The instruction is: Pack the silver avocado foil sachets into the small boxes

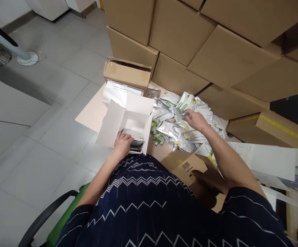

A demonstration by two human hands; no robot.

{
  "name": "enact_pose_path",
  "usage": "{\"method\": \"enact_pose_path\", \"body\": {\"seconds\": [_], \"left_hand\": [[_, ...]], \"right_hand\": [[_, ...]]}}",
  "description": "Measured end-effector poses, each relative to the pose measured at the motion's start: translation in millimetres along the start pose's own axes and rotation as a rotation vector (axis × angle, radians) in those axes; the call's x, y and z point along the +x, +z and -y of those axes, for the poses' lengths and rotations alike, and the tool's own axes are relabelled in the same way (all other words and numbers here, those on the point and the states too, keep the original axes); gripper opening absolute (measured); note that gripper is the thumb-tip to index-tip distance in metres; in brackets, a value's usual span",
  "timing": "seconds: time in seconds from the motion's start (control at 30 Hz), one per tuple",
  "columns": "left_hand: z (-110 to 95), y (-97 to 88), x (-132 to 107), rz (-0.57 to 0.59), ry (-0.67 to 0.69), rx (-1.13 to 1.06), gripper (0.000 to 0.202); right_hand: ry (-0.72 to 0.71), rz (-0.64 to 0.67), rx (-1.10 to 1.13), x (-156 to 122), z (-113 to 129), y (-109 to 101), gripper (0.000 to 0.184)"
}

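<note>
A white carton (136, 118) stands with its flaps up in front of my lap. Several flat foil sachets (136, 134) with an avocado print lie stacked inside it. My left hand (123, 144) reaches over the carton's near left side, its fingers curled onto these sachets. To the right, above a loose pile of silver and white sachets (171, 129), my right hand (197, 120) is closed, pinching a silver sachet (177, 113). That sachet is slightly blurred, and my fingertips are partly hidden.
Stacked brown cardboard boxes (179, 37) wall off the far side. A small open brown box (127, 73) stands behind the carton. An open cardboard box (190, 168) sits by my lap, with white sheets (264, 159) to the right. A green chair (66, 216) is beneath me.
</note>
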State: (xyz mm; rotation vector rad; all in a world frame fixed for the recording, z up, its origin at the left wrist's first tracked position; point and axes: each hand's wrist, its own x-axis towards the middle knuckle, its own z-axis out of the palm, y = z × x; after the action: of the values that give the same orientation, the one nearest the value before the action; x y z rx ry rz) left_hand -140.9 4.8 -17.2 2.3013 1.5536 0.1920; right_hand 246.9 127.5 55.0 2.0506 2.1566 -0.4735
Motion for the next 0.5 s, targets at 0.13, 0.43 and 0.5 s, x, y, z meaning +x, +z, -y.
{"method": "enact_pose_path", "body": {"seconds": [0.13, 0.43, 0.5], "left_hand": [[0, 0.3, -1, -0.019, -0.001, -0.012, 0.037], [0, 0.4, -1, -0.018, 0.014, 0.003, 0.038], [1, 1.8, 0, -0.026, 0.022, 0.015, 0.038]], "right_hand": [[-0.174, -0.346, 0.396, -17, 43, -58, 0.024], [-0.669, 0.183, 0.239, -38, 194, -71, 0.026], [-0.659, 0.297, 0.051, -29, 219, -50, 0.028]]}}
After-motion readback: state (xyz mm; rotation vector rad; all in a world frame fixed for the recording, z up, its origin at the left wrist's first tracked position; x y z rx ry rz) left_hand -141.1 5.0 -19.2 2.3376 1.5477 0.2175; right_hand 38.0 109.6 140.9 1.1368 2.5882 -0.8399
